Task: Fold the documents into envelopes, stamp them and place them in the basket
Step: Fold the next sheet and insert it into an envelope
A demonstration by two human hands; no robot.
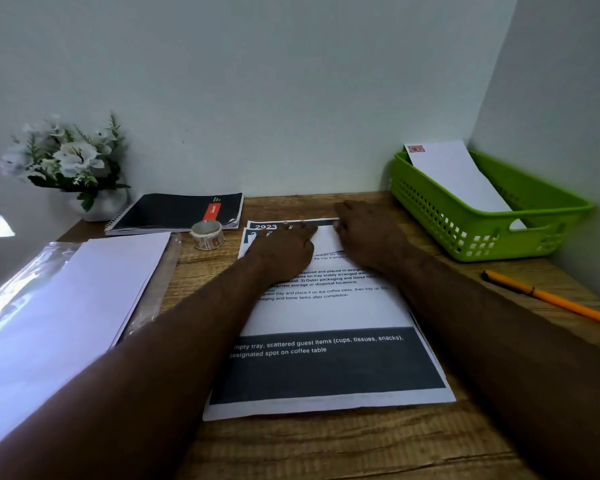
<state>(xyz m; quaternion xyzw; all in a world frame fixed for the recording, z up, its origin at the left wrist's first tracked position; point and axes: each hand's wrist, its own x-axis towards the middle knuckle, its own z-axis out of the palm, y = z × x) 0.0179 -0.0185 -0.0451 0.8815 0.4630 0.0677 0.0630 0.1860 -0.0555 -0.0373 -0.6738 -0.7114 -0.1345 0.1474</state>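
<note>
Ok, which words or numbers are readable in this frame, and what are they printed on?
"2923": header of the printed document.
"mpty tray, scattered guest items (cups, tissues, snacks)," and "designated spot on coffee table": its dark lower band, cut off at left.
Document body text: mostly blurred.
Notebook red label: unreadable.
Envelope stamp: unreadable.

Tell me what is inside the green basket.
In the green basket one white envelope leans, its stamp at the top corner. The basket floor beneath it is hidden.
</note>
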